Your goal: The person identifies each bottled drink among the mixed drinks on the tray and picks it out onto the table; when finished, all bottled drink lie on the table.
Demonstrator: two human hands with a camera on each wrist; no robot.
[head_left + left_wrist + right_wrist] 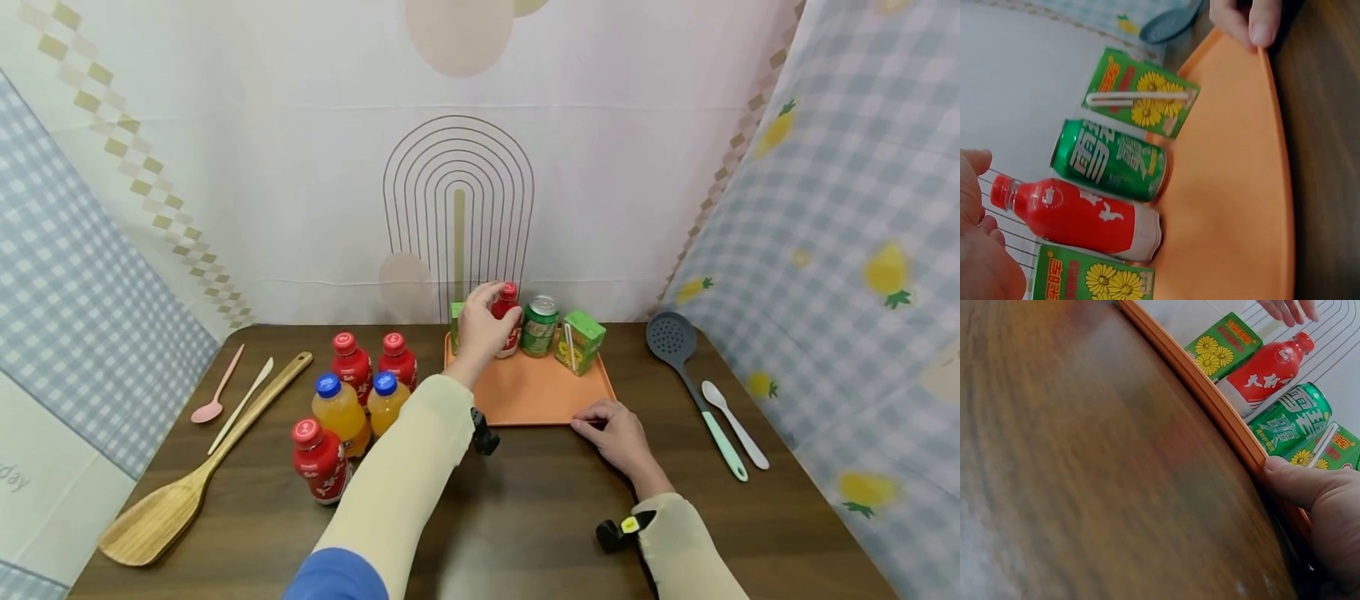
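Observation:
A red bottle (pixel 1085 215) stands upright on the orange tray (pixel 536 400), between a green juice box (pixel 1225 344) and a green soda can (pixel 540 325). Just by the bottle's cap is my left hand (pixel 483 325), fingers spread and loosely bent; both wrist views show a gap between hand and bottle. Right of the can stands another green juice box (pixel 1141 94) with a white straw on its side. My right hand (pixel 618 433) pinches the tray's near right corner, its thumb (pixel 1294 478) on the rim; some fingers are hidden in the right wrist view.
Left of the tray stand several bottles: red ones (pixel 322 467) and two orange drinks with blue caps (pixel 341 412). Farther left lie a wooden spatula (pixel 161 517), a white knife (pixel 240 408) and a pink spoon (pixel 210 408). A slotted turner (pixel 671 337) and white spoon (pixel 735 421) lie right.

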